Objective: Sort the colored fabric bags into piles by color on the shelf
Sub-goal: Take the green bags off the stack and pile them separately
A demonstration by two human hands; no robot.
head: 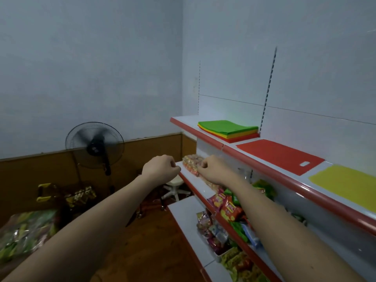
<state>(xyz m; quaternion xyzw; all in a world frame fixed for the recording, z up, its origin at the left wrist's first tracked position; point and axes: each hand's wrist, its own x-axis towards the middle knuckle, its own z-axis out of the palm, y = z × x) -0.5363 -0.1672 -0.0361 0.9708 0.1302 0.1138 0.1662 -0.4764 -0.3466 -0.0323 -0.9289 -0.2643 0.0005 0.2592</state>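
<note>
Head view shows both bare forearms stretched forward toward a white metal shelf unit with red front edging (254, 159) that runs from twelve o'clock down to four o'clock. The left hand (160, 168) hangs in the air just off the end of the second shelf, its fingers curled into a loose fist that holds nothing. The right hand (211, 169) hovers just beside it at three o'clock, over that second shelf, knuckles up and fingers curled in; whether the fingertips touch the clear packet of orange snacks (192, 162) lying below them cannot be told. On the top shelf, at one o'clock from the hands, lies a mixed stack of flat fabric bags (227, 130), green on top, yellow beneath and red at the bottom. Just beside it toward four o'clock a single flat red fabric bag with a cut-out handle slot (278, 155) lies spread out, and farther the same way lies a flat yellow fabric bag (345, 182), apart from the red one. The lower shelves carry colourful snack packets (230, 210) in red, green and blue wrappers. At ten o'clock a black pedestal fan (95, 145) stands against the wall above brown wood panelling, and a small white stool (175, 186) sits on the floor below the left hand.
</note>
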